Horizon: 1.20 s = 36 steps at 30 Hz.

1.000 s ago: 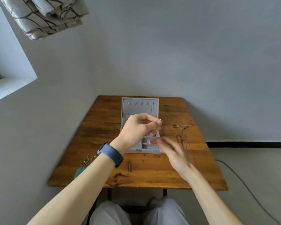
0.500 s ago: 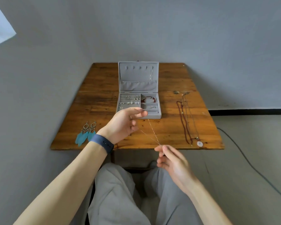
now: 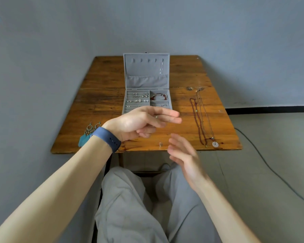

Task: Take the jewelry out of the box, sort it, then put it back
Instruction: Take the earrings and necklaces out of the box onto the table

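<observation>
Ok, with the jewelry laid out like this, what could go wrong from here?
The small silver piece lies at the near edge of the table, beside the right hand; a brush could knock it off. The feather earrings sit partly behind the wristband, and a sweep of that arm might drag them. The necklaces lie close together and may tangle.

One wooden desk (image 3: 102, 102) carries one open grey jewelry box (image 3: 146, 71) at its 12 o'clock. Two teal feather earrings (image 3: 88, 134) lie at 8 o'clock and two long necklaces (image 3: 200, 120) at 3 o'clock. One red bracelet (image 3: 158, 97) lies inside the box, whose small studs are too tiny to count. Two hands show: left hand (image 3: 139, 121), right hand (image 3: 184, 155).
</observation>
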### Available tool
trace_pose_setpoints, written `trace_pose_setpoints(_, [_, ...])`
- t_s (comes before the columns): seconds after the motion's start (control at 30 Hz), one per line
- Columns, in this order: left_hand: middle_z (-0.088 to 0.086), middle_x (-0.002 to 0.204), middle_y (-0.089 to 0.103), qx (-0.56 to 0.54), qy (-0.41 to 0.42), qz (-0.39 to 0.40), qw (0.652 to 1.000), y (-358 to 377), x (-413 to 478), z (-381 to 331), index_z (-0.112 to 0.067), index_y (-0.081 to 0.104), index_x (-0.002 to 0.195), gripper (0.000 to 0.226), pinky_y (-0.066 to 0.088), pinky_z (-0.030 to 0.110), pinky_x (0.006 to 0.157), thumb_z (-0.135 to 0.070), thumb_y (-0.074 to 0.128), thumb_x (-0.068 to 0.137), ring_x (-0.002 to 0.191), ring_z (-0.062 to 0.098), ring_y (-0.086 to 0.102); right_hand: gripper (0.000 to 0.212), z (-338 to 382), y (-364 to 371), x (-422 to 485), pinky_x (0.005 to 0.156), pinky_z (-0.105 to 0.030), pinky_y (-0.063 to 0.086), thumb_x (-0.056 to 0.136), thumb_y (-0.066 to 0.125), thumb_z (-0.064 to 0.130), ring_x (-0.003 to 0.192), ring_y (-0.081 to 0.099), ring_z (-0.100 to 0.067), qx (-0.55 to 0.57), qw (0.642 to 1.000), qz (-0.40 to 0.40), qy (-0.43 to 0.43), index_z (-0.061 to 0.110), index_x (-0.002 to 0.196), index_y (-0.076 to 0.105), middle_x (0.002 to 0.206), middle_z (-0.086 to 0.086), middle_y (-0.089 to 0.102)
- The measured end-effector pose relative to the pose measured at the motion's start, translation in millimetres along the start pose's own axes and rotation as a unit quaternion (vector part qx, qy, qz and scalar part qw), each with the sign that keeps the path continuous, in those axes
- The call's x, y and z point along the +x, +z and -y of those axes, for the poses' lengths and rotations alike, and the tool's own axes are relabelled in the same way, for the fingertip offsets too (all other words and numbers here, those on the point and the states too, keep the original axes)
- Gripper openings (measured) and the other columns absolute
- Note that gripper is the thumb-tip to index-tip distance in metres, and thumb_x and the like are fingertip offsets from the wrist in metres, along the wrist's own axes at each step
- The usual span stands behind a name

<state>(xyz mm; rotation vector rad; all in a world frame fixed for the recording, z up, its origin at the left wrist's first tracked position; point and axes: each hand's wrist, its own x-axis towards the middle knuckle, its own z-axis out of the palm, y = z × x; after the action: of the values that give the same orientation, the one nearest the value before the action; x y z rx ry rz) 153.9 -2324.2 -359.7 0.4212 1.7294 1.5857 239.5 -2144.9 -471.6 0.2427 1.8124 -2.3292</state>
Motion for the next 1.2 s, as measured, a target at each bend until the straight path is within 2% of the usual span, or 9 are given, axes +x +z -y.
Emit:
trace_pose_setpoints(0.1, [0.005, 0.135, 0.064, 0.03, -0.011, 0.018, 0.999, 1.0, -1.9, -9.7, -0.006, 0.054, 0.138, 0.047, 0.019, 0.018, 0.039, 0.012, 0.04, 0.097, 0.036, 0.003, 0.023, 0.063, 13.3, 14.8, 13.5, 0.106, -0.034, 0.041, 0.065, 0.079, 0.056, 0.127, 0.054, -0.002, -0.04, 0.999, 0.016, -0.031, 0.047, 0.125, 0.061, 0.135, 0.019, 0.06])
trace_pose_setpoints(0.2, [0.007, 0.134, 0.064, 0.027, -0.005, 0.029, 0.999, -0.9, -5.7, -16.0, -0.005, 0.055, 0.136, 0.044, 0.018, 0.019, 0.04, 0.011, 0.042, 0.097, 0.036, 0.002, 0.024, 0.039, 27.4, 30.8, 25.0, 0.102, -0.036, 0.045, 0.081, 0.065, 0.064, 0.123, 0.055, 0.002, -0.111, 0.99, 0.064, -0.066, 0.049, 0.117, 0.064, 0.128, 0.021, 0.064])
trace_pose_setpoints(0.3, [0.009, 0.135, 0.063, 0.017, 0.005, 0.03, 0.999, -5.0, -10.4, -16.4, -0.005, 0.056, 0.136, 0.041, 0.021, 0.017, 0.039, 0.007, 0.044, 0.099, 0.036, 0.002, 0.024, 0.02, 28.0, 34.8, 30.1, 0.097, -0.036, 0.049, 0.095, 0.057, 0.053, 0.113, 0.06, 0.003, -0.14, 0.984, 0.074, -0.086, 0.041, 0.101, 0.072, 0.116, 0.018, 0.07])
trace_pose_setpoints(0.43, [0.009, 0.13, 0.067, 0.007, 0.013, 0.01, 1.0, -11.2, -16.9, -7.0, -0.011, 0.065, 0.129, 0.031, 0.025, 0.015, 0.039, -0.011, 0.055, 0.1, 0.038, 0.003, 0.025, 0.027, 20.8, 20.1, 26.9, 0.093, -0.039, 0.05, 0.093, 0.056, 0.048, 0.113, 0.066, -0.015, -0.011, 0.999, 0.043, -0.026, 0.027, 0.097, 0.073, 0.116, 0.002, 0.073])
trace_pose_setpoints(0.53, [0.007, 0.122, 0.071, -0.023, 0.021, -0.053, 0.998, -15.3, -16.4, 2.6, -0.018, 0.074, 0.115, 0.026, 0.025, 0.016, 0.042, -0.026, 0.067, 0.091, 0.04, 0.004, 0.026, 0.022, 18.6, 6.5, 20.3, 0.086, -0.037, 0.052, 0.089, 0.063, 0.04, 0.112, 0.068, -0.028, 0.082, 0.995, 0.051, 0.031, 0.021, 0.087, 0.074, 0.117, -0.009, 0.073])
trace_pose_setpoints(0.63, [0.004, 0.119, 0.072, -0.029, 0.017, -0.102, 0.994, -16.2, -9.3, 11.4, -0.02, 0.076, 0.112, 0.023, 0.021, 0.019, 0.044, -0.027, 0.068, 0.092, 0.041, 0.005, 0.027, 0.02, 14.8, -1.2, 11.3, 0.079, -0.032, 0.057, 0.09, 0.063, 0.033, 0.107, 0.07, -0.028, 0.129, 0.988, 0.065, 0.059, 0.021, 0.081, 0.076, 0.112, -0.01, 0.074])
trace_pose_setpoints(0.77, [0.0, 0.113, 0.075, -0.005, -0.001, -0.181, 0.983, -16.8, 3.9, 16.2, -0.017, 0.073, 0.115, 0.022, 0.027, 0.02, 0.049, -0.026, 0.066, 0.096, 0.047, 0.007, 0.031, 0.017, 8.4, -10.9, 0.7, 0.075, -0.03, 0.058, 0.089, 0.065, 0.028, 0.092, 0.072, -0.022, 0.178, 0.98, 0.05, 0.071, 0.017, 0.088, 0.078, 0.103, -0.009, 0.074])
trace_pose_setpoints(0.87, [-0.002, 0.109, 0.076, 0.054, -0.009, -0.228, 0.972, -21.1, 10.9, 14.9, -0.018, 0.073, 0.112, 0.02, 0.03, 0.021, 0.051, -0.025, 0.067, 0.095, 0.049, 0.008, 0.034, 0.022, 1.8, -16.0, -5.0, 0.077, -0.03, 0.058, 0.091, 0.062, 0.029, 0.092, 0.071, -0.021, 0.198, 0.976, 0.052, 0.08, 0.015, 0.095, 0.078, 0.105, -0.009, 0.073])
trace_pose_setpoints(1.2, [-0.002, 0.112, 0.075, 0.052, -0.037, -0.175, 0.982, -29.9, 24.5, 13.8, -0.022, 0.07, 0.118, 0.025, 0.03, 0.019, 0.049, -0.025, 0.067, 0.094, 0.048, 0.008, 0.031, 0.025, -6.5, -23.2, -8.7, 0.083, -0.029, 0.056, 0.086, 0.066, 0.016, 0.103, 0.07, -0.022, 0.212, 0.971, 0.088, 0.069, 0.013, 0.108, 0.077, 0.118, -0.01, 0.071])
